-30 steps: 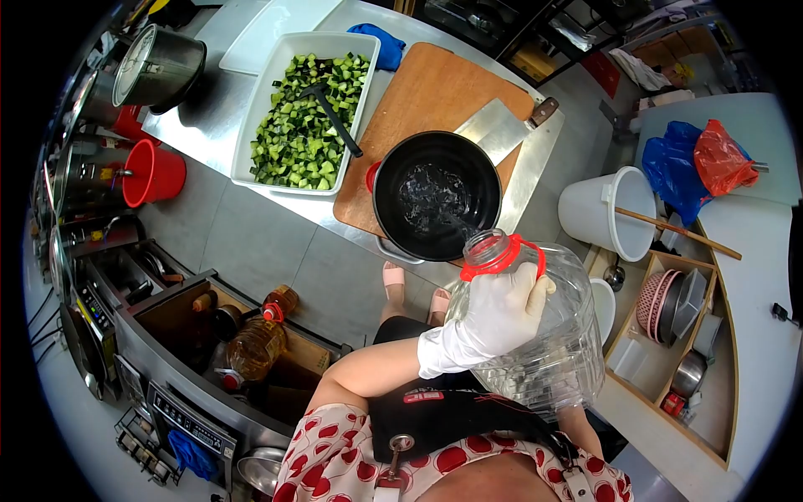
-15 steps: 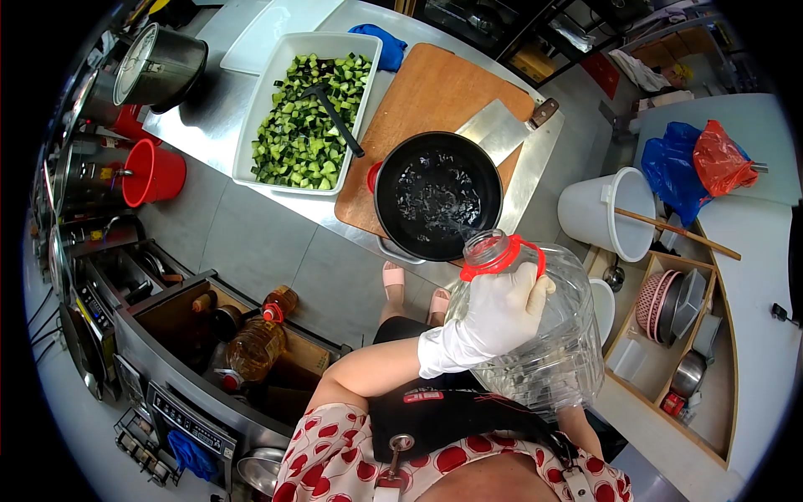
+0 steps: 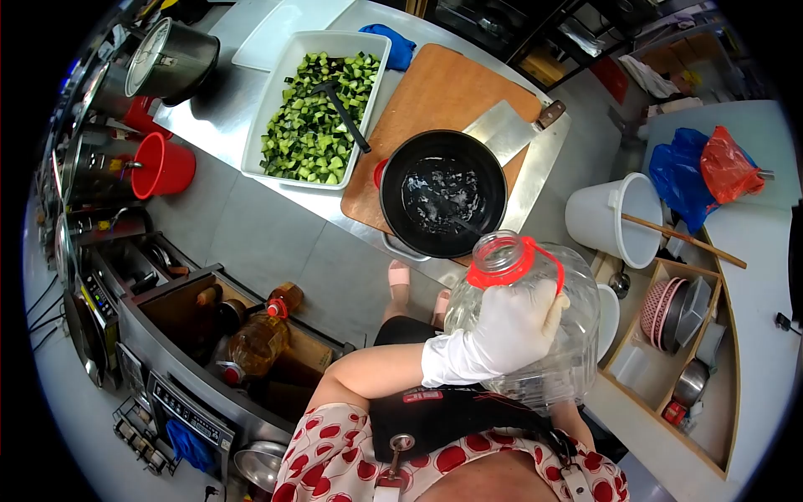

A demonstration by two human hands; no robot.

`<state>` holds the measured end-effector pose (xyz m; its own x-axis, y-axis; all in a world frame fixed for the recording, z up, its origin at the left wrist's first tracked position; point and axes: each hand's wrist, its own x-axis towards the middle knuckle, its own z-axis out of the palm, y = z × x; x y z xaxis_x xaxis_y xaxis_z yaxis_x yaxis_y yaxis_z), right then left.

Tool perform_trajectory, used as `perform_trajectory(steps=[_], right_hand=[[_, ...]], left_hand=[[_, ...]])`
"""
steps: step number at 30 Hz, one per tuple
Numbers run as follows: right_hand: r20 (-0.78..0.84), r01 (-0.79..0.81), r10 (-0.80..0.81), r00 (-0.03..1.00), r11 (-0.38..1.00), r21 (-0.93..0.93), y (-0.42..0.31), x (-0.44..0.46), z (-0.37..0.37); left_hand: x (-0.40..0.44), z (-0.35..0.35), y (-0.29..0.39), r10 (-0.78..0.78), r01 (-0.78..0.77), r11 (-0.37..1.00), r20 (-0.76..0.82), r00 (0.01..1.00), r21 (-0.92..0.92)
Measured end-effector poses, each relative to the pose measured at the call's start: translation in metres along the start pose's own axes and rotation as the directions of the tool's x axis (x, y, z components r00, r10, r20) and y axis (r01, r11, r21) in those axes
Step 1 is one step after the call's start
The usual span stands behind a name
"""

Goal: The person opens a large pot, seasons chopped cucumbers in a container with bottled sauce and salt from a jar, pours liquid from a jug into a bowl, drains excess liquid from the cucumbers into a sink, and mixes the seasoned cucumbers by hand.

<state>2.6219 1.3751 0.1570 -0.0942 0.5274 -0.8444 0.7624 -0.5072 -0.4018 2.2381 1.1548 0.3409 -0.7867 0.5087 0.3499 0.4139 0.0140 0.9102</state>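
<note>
Room above pan (image 3: 402,167); jug (image 3: 579,335) (bulky) blocks near right.

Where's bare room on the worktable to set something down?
Far half of the cutting board, bordered by white tub, cleaver, pan; steel tabletop between metal pot and tub. Crowded: around pan and cleaver.

Right hand (image 3: 559,388) mostly hidden behind clear jug (image 3: 579,322); fingers show dimly through plastic, hold hard to tell. Left hand (image 3: 508,330) covers part of jug; palm out of sight. Red thing (image 3: 379,172) peeks out left of black pan (image 3: 443,197), rest hidden. Pan covers near part of cutting board (image 3: 464,84). Words on apron (image 3: 477,414) too small to read. Shirt (image 3: 330,448) cut off by bottom edge.
</note>
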Motion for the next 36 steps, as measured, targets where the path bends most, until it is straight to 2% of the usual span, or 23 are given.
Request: perform_trajectory(steps=[2, 5, 11, 12, 13, 15, 17, 18, 19, 21, 24, 25, 27, 28, 29, 30, 31, 33, 34, 35, 36], right_hand=[[0.017, -0.003, 0.004, 1.0, 1.0, -0.008, 0.001, 0.006, 0.0], [0.051, -0.003, 0.004, 0.999, 1.0, -0.019, 0.003, 0.017, 0.003], [0.174, 0.005, 0.005, 0.985, 0.998, -0.058, 0.019, 0.061, 0.017], [0.206, 0.01, 0.004, 0.978, 0.998, -0.065, 0.021, 0.071, 0.026], [0.24, 0.016, 0.003, 0.971, 0.997, -0.075, 0.024, 0.08, 0.037], [0.304, 0.021, 0.006, 0.953, 0.996, -0.087, 0.031, 0.098, 0.058], [0.38, 0.036, 0.01, 0.925, 0.993, -0.113, 0.036, 0.115, 0.1], [0.406, 0.046, 0.009, 0.914, 0.991, -0.125, 0.039, 0.121, 0.119], [0.431, 0.056, 0.008, 0.902, 0.989, -0.135, 0.041, 0.125, 0.132], [0.468, 0.075, 0.012, 0.884, 0.983, -0.166, 0.048, 0.132, 0.161], [0.483, 0.128, 0.013, 0.876, 0.957, -0.259, 0.05, 0.135, 0.196], [0.479, 0.148, 0.014, 0.878, 0.942, -0.3, 0.05, 0.132, 0.203], [0.459, 0.199, 0.016, 0.888, 0.887, -0.416, 0.053, 0.134, 0.215], [0.447, 0.227, 0.015, 0.895, 0.846, -0.482, 0.054, 0.134, 0.221], [0.436, 0.257, 0.011, 0.9, 0.794, -0.551, 0.054, 0.135, 0.223], [0.429, 0.287, 0.008, 0.903, 0.732, -0.618, 0.052, 0.137, 0.225], [0.441, 0.336, -0.006, 0.897, 0.656, -0.675, 0.047, 0.139, 0.223], [0.533, 0.498, -0.055, 0.845, 0.447, -0.743, 0.028, 0.138, 0.204], [0.59, 0.584, -0.086, 0.803, 0.318, -0.747, 0.016, 0.136, 0.189], [0.65, 0.657, -0.109, 0.752, 0.206, -0.726, 0.027, 0.177, 0.178], [0.652, 0.649, -0.129, 0.747, 0.354, -0.673, 0.04, 0.212, 0.162]], left_hand=[[-0.001, -0.001, 0.01, 0.011, -0.011, 1.0, 0.003, 1.0, 0.025], [-0.006, -0.001, 0.027, -0.087, 0.079, 0.994, 0.11, 0.99, 0.073], [-0.014, -0.012, 0.06, -0.092, 0.092, 0.996, 0.105, 0.99, 0.001], [-0.016, -0.018, 0.068, -0.115, 0.121, 0.992, 0.149, 0.982, -0.034], [-0.019, -0.025, 0.081, -0.237, 0.244, 0.97, 0.238, 0.942, -0.002], [-0.028, -0.038, 0.101, -0.335, 0.349, 0.937, 0.25, 0.909, -0.014], [-0.042, -0.047, 0.12, -0.403, 0.413, 0.911, 0.232, 0.885, 0.007], [-0.049, -0.049, 0.134, -0.506, 0.515, 0.857, 0.192, 0.841, 0.005], [-0.06, -0.047, 0.141, -0.536, 0.541, 0.833, 0.08, 0.841, -0.116], [-0.075, -0.05, 0.161, -0.673, 0.654, 0.733, -0.056, 0.738, -0.187], [-0.118, -0.064, 0.169, -0.712, 0.627, 0.673, -0.114, 0.693, -0.393], [-0.13, -0.067, 0.174, -0.744, 0.657, 0.64, -0.112, 0.658, -0.398], [-0.146, -0.063, 0.174, -0.783, 0.664, 0.596, -0.144, 0.605, -0.451], [-0.155, -0.061, 0.171, -0.827, 0.701, 0.54, -0.138, 0.546, -0.465], [-0.16, -0.059, 0.167, -0.88, 0.781, 0.459, -0.098, 0.464, -0.422], [-0.163, -0.057, 0.159, -0.893, 0.81, 0.441, -0.096, 0.441, -0.386], [-0.167, -0.055, 0.145, -0.904, 0.838, 0.421, -0.091, 0.417, -0.347], [-0.196, -0.051, 0.092, -0.923, 0.826, 0.366, -0.056, 0.38, -0.428], [-0.205, -0.047, 0.066, -0.926, 0.861, 0.377, -0.11, 0.362, -0.343], [-0.215, -0.044, 0.038, -0.924, 0.889, 0.377, -0.162, 0.345, -0.259], [-0.233, -0.045, 0.003, -0.921, 0.906, 0.374, -0.189, 0.34, -0.197]])
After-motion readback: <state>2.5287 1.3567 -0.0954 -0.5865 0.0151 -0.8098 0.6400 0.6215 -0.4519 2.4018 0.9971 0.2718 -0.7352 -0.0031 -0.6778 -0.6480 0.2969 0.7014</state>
